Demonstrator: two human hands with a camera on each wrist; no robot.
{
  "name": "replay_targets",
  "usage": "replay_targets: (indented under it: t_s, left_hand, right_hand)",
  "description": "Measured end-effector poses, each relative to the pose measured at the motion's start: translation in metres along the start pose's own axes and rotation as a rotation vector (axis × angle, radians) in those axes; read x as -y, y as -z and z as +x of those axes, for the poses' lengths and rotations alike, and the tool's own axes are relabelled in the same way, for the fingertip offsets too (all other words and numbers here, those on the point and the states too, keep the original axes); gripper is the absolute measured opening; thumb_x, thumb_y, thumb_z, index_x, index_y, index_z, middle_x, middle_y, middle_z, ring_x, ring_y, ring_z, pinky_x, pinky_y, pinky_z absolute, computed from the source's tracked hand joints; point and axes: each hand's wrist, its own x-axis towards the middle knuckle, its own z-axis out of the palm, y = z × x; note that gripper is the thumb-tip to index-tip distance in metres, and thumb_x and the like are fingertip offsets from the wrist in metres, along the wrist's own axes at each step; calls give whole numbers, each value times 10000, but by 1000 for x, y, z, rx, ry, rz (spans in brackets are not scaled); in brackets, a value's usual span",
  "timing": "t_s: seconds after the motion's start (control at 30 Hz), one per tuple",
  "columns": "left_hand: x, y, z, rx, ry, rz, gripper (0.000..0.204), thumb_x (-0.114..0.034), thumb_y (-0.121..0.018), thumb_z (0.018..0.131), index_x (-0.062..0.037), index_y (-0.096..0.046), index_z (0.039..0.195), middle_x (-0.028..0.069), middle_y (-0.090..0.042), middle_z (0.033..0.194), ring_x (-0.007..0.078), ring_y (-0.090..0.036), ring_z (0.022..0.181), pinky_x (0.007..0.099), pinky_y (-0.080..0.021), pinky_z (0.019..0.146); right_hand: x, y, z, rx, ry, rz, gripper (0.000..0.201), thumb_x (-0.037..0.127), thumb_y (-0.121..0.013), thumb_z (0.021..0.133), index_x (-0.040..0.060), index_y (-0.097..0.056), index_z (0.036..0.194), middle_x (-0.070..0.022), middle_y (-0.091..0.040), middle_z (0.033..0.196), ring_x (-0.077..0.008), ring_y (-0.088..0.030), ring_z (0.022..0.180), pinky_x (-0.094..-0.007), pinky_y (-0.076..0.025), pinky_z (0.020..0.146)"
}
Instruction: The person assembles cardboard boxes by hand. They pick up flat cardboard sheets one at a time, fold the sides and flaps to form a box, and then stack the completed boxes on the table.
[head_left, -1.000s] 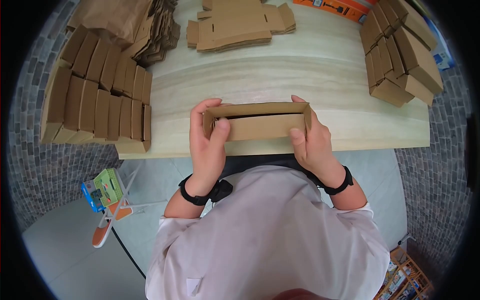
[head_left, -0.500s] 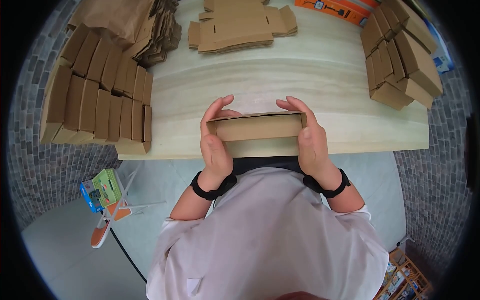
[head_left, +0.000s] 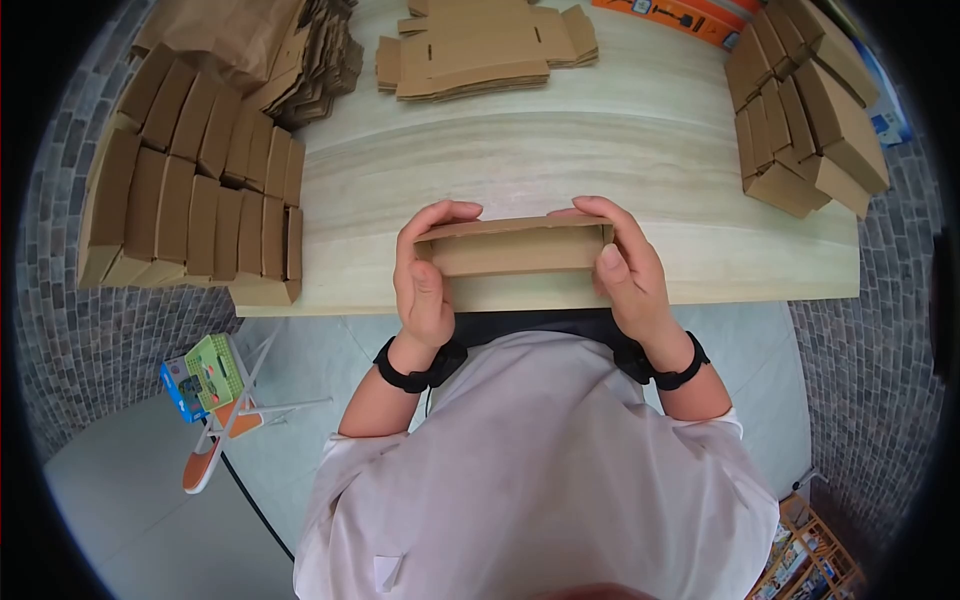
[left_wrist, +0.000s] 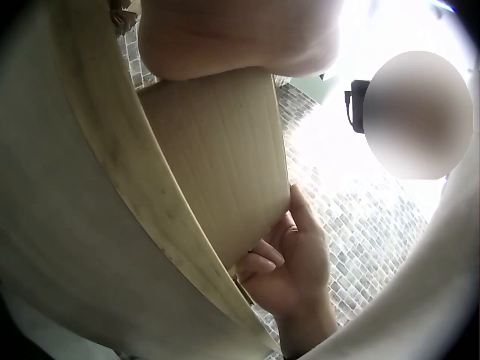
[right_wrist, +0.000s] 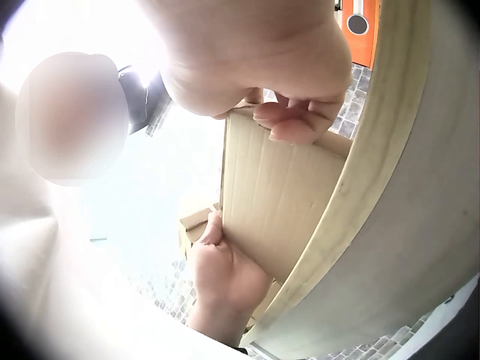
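A long, narrow cardboard box is held between the two hands at the table's front edge. Around its left end curls the left hand, with the thumb at the near side and fingertips at the far side. The right hand grips the opposite end in much the same way. In the left wrist view, a broad flat cardboard panel spans the space between the hands. Curled fingers of the right hand show over the box's edge in the right wrist view. Most of the box's far side is hidden in the head view.
Rows of folded boxes stand at the left, and more stacked boxes at the right. Flat cardboard blanks lie at the back, beside a pile of flattened cardboard. An orange package sits at the back right.
Both thumbs have moved off the box's near panel to its ends. The box has tilted, and the dark gap behind that panel no longer shows. Fingertips have closed in along the far side.
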Motion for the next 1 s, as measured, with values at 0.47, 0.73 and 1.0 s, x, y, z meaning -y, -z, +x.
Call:
replay_targets:
  t_s: [0.47,0.73,1.0]
  left_hand:
    - [7,11,0,56,-72,-43,482,-478,-408,1046,-40,-516,1216,250,-531,1288,321,-554,1124,441,-424,1011]
    - [22,11,-4,30,-190,37,559,-590,-394,1016,-73,-550,1161,220,-551,1249,288,-607,1017,406,-518,886]
    - [14,16,-4,76,-107,-48,386,-420,-482,1034,-62,-597,1118,228,-567,1244,290,-564,1118,420,-442,989]
  right_hand:
    - [-5,10,-3,45,-128,114,508,399,-552,1012,18,-523,1347,-87,-584,1257,-174,-563,1111,-302,-444,948]
    - [-11,-2,0,36,98,176,467,414,-524,1015,29,-542,1279,-128,-617,1244,-221,-576,1134,-346,-441,983]
    - [-4,-4,-1,-62,-20,39,402,357,-465,1024,36,-537,1256,-90,-645,1184,-63,-518,747,-203,-428,558]
